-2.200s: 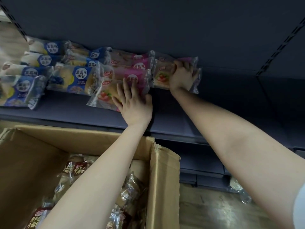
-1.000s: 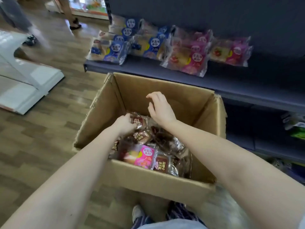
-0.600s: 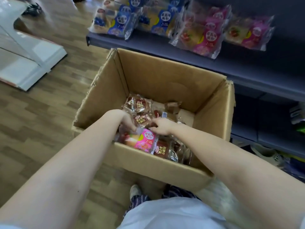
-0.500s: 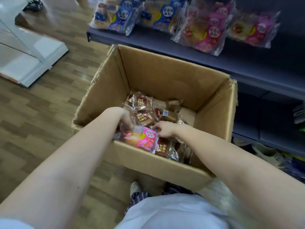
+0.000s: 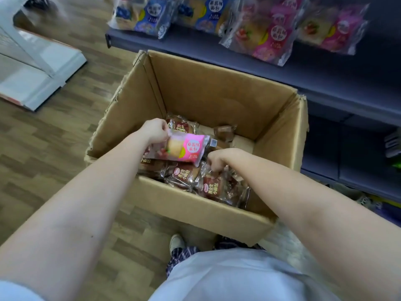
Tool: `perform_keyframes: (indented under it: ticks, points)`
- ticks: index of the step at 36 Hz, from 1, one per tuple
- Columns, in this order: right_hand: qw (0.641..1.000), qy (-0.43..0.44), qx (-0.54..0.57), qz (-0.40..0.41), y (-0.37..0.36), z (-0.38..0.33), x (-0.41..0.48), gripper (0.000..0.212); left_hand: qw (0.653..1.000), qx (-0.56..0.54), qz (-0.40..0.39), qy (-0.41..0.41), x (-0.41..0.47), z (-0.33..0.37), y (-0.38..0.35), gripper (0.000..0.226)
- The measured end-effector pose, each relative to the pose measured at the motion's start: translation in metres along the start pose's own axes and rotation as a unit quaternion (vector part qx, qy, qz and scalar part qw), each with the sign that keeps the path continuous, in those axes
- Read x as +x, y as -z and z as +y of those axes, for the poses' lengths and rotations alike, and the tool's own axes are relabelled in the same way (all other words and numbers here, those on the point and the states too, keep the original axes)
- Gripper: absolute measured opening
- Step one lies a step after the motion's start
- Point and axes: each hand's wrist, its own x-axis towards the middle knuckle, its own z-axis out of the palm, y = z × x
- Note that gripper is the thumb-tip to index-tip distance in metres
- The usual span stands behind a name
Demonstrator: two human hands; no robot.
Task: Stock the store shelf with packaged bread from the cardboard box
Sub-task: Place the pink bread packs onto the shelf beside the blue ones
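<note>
In the cardboard box [image 5: 217,94] at my feet, my left hand [image 5: 155,130] pinches the crimped end of a pink bread packet [image 5: 184,148], which hangs just above the pile. To its right, my right hand [image 5: 219,158] curls its fingers down onto the wrapper of a brown packet [image 5: 213,187] near the front wall and appears to pinch it.

The step in hand, as I judge it, is drawing both packets out. It is best done by the sealed edges so the soft bread is not squeezed, lifting straight up before swinging toward the shelf.

A white fixture base [image 5: 43,61] stands well apart on the left, with wooden floor [image 5: 65,148] between. The box's walls rise high around the pile and the right one has a ragged top edge, so wrists must clear the rim. Beyond it the dark shelf [image 5: 325,77] carries blue packets [image 5: 147,16] and pink packets [image 5: 267,38], with bare room to the right.
</note>
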Motion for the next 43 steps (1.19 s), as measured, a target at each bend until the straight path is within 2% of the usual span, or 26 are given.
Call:
perform_keyframes:
  ticks: [5, 9, 12, 16, 20, 25, 29, 35, 43]
  points:
    - [0.992, -0.016, -0.048, 0.115, 0.034, 0.005, -0.029, 0.025, 0.994, -0.069, 0.078, -0.034, 0.001, 0.004, 0.014, 0.006]
    - [0.977, -0.026, -0.005, 0.213, 0.072, 0.017, -0.057, 0.014, 0.987, -0.098, 0.115, -0.050, -0.003, 0.014, 0.036, 0.005]
    - [0.962, -0.021, 0.044, 0.270, 0.098, 0.023, -0.079, 0.022, 0.984, -0.102, 0.128, -0.063, -0.005, 0.022, 0.057, 0.005]
    - [0.942, -0.017, 0.050, 0.331, 0.127, 0.028, -0.105, 0.015, 0.977, -0.119, 0.161, -0.073, -0.007, 0.034, 0.083, 0.006]
    - [0.921, 0.001, 0.105, 0.376, 0.143, 0.032, -0.120, 0.036, 0.960, -0.170, 0.206, -0.082, -0.009, 0.050, 0.106, 0.006]
    - [0.868, 0.020, 0.167, 0.468, 0.153, 0.040, -0.144, 0.049, 0.939, -0.230, 0.238, -0.097, -0.009, 0.069, 0.127, 0.005]
    - [0.815, 0.013, 0.227, 0.532, 0.156, 0.057, -0.164, 0.044, 0.925, -0.265, 0.249, -0.111, -0.006, 0.089, 0.134, 0.005]
    - [0.763, -0.040, 0.282, 0.580, 0.139, 0.093, -0.196, 0.043, 0.917, -0.294, 0.218, -0.160, -0.004, 0.133, 0.126, 0.004]
    - [0.655, -0.109, 0.364, 0.653, 0.093, 0.159, -0.224, 0.040, 0.905, -0.346, 0.142, -0.202, -0.009, 0.215, 0.083, 0.004]
